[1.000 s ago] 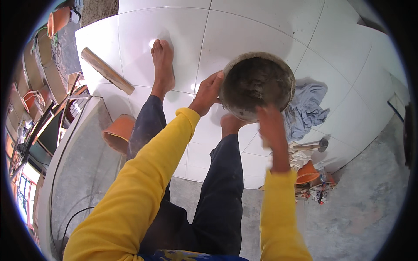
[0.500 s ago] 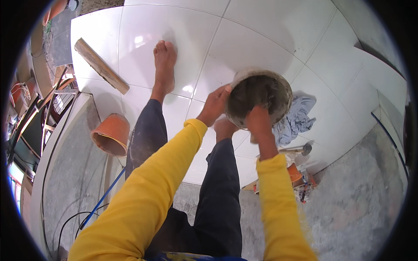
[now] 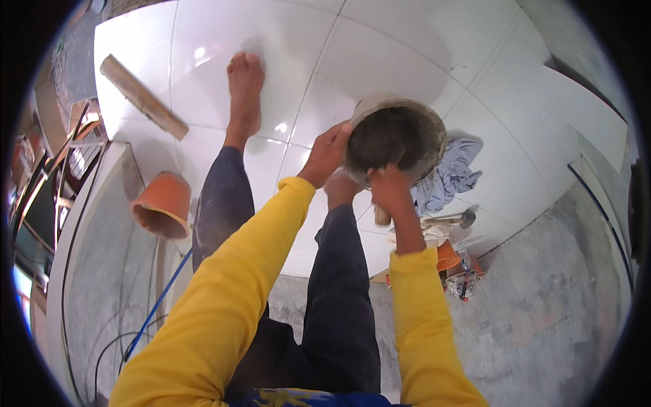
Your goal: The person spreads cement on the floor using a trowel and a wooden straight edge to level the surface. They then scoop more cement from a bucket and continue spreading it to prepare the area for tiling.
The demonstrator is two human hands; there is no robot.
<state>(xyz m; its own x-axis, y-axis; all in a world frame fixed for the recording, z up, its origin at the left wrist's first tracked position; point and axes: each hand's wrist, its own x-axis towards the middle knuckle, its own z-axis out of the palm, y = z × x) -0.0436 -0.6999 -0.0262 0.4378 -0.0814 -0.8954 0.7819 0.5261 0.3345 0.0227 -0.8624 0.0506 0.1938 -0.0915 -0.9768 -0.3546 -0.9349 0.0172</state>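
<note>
My left hand (image 3: pixel 327 153) is closed on the left rim of a grey, mortar-caked bucket (image 3: pixel 434 142), which tilts so that its mouth faces me. Wet grey mortar (image 3: pixel 381 136) lies inside. At the bucket's near edge, my right hand (image 3: pixel 392 188) is wrapped round a wooden-handled trowel (image 3: pixel 382 216). The handle's end sticks out below my fist, while most of the blade is hidden by the hand and the mortar. A crumpled grey-blue cloth (image 3: pixel 453 171) lies on the tiles just right of the bucket.
White floor tiles (image 3: pixel 203 88) spread under my bare feet. At the left are a wooden board (image 3: pixel 144 96) and a tipped orange bucket (image 3: pixel 163 203). A hammer-like tool (image 3: pixel 466 218) and an orange container (image 3: pixel 447 256) lie near the tile edge. A blue rod (image 3: pixel 159 305) leans lower left.
My right hand has drawn back from inside the bucket to its near edge, bringing the wooden handle into sight. My left hand keeps its hold on the rim. The view has shifted slightly.
</note>
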